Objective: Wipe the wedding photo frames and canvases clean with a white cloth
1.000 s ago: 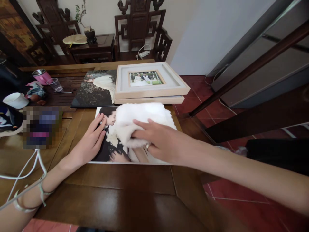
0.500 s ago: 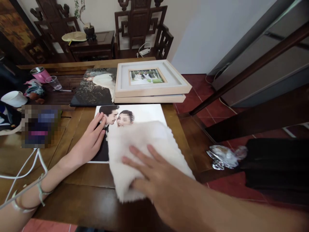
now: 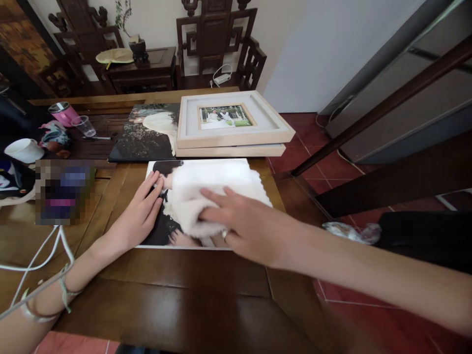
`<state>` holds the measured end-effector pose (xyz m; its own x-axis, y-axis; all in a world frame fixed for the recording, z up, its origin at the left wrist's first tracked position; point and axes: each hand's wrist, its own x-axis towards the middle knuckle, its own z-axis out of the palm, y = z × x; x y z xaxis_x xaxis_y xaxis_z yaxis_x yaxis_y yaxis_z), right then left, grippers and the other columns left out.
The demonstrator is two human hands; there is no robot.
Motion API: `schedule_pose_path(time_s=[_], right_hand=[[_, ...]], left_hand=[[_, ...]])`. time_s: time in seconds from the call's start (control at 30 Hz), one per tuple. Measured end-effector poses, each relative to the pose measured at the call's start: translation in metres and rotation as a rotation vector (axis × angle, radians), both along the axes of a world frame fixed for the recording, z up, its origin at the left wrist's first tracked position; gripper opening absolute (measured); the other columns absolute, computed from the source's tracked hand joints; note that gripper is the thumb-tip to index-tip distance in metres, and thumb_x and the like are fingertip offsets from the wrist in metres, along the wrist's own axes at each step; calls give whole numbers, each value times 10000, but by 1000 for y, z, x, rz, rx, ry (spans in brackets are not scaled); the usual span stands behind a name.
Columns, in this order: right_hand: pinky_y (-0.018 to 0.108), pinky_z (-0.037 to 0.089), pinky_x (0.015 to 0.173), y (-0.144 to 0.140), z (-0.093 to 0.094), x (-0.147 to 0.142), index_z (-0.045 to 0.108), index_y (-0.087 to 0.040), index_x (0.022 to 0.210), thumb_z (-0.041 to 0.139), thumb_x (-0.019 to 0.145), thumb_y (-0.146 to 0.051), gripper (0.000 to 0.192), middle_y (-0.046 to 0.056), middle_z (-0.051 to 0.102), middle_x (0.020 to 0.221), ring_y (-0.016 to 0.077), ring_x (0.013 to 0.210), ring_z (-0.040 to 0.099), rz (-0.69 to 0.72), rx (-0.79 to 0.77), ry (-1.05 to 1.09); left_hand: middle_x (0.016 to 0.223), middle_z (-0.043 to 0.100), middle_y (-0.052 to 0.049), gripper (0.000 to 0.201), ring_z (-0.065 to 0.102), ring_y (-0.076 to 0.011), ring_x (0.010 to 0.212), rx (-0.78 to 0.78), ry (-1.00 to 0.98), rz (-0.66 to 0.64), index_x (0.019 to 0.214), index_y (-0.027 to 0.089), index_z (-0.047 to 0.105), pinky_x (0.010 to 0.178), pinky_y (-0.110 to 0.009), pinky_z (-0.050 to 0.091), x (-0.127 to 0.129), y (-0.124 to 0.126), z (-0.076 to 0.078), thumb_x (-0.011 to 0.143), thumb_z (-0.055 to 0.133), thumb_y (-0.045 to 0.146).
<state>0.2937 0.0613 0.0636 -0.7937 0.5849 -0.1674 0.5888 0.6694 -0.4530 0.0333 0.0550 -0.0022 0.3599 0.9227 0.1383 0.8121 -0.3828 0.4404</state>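
Note:
A photo panel [image 3: 158,235] with a couple printed on it lies flat on the wooden table [image 3: 162,268]. My left hand [image 3: 136,216] rests on the panel's left side, fingers stretched out and lying flat. A fluffy white cloth [image 3: 230,177] covers much of the panel's middle and right. My right hand [image 3: 250,226], with a ring on one finger, presses down on the cloth and grips a bunched fold near its front edge. The cloth hides part of the printed picture.
Behind the panel are two stacked light-wood picture frames [image 3: 265,110] and a dark photo panel [image 3: 129,140]. To the left stand a pink mug [image 3: 63,115], a clear plastic cup [image 3: 86,127] and a white cup [image 3: 25,150]. White cables [image 3: 61,246] cross the table's left side.
My right hand has pushed the cloth away from me, up the panel, uncovering its front edge and covering the printed faces. My left hand has stayed in place.

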Motion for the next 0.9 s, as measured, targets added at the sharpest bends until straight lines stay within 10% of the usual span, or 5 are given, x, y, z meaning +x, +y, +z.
schedule_pose_path(time_s=[0.23,0.47,0.67,0.9], right_hand=[[577,251,1152,39,-13,-3,578,-145,1264,441,743,35,567,159,625,1316,299,1442,279,-75,120,52],[699,204,1116,-18,-9,-17,610,-148,1270,542,684,17,613,144,348,1551,408,1452,174,51,111,-93],[741,237,1075,-67,-7,-12,700,-145,1092,634,720,-115,379,188,400,1498,471,1408,234,228,13,-26],[669,253,1120,-56,-1,-13,660,-166,1173,542,716,-39,488,120,441,1499,382,1430,270,191,-31,3]], left_hand=[[1614,211,-148,568,165,-239,1498,9,0,3,1498,69,329,1220,-415,156,-1,0,0,1025,279,379],[1607,219,-169,566,169,-232,1497,12,6,-1,1487,36,334,1219,-407,154,-1,1,-1,1022,278,353],[1608,220,-161,559,176,-240,1495,15,6,-6,1494,60,329,1216,-418,165,0,1,-1,1021,290,354],[1614,201,-160,565,159,-258,1498,6,-1,-13,1504,69,313,1213,-448,168,-1,0,-1,1020,282,360]])
